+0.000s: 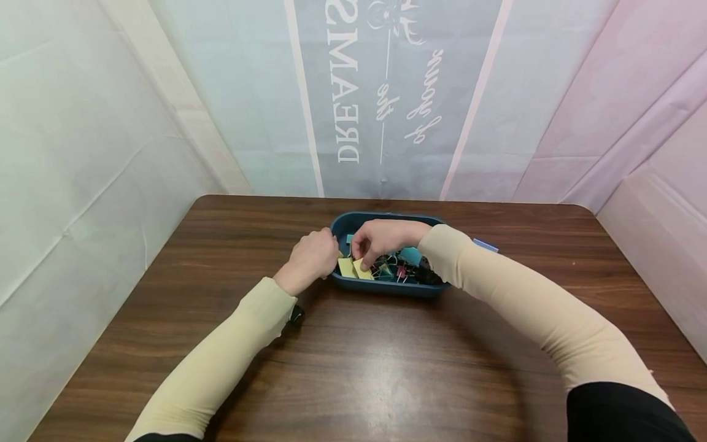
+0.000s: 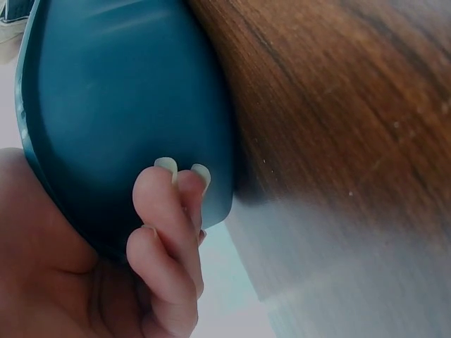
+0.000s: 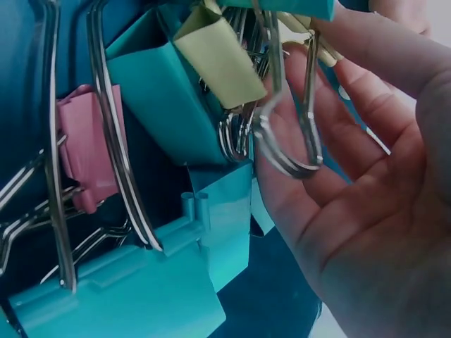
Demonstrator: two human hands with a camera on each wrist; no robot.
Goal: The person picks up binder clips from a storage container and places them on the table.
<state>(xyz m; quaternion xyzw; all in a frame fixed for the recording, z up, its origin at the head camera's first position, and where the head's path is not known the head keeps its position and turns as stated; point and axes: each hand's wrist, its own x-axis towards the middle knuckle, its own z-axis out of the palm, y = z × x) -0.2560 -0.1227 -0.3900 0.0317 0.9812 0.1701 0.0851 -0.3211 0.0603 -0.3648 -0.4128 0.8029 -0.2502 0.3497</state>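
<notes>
A dark blue oblong bin (image 1: 386, 286) holds several binder clips in teal, yellow, pink and black. At its left end my left hand (image 1: 312, 255) grips the rim, and in the left wrist view its curled fingers (image 2: 165, 204) lie against the outer wall. My right hand (image 1: 383, 236) reaches down inside the bin, with thumb and fingers around a yellow binder clip (image 1: 363, 270). Another yellow clip (image 1: 346, 267) lies beside it. Close to the right palm are a large teal clip (image 3: 120, 299), a pink clip (image 3: 90, 144) and loose wire handles.
The bin stands near the back edge of a brown wood-grain table (image 1: 375, 368). Behind the right forearm lies a small light-blue flat object (image 1: 485, 245). Printed cloth (image 1: 386, 92) hangs behind the table, with pale sheets at both sides.
</notes>
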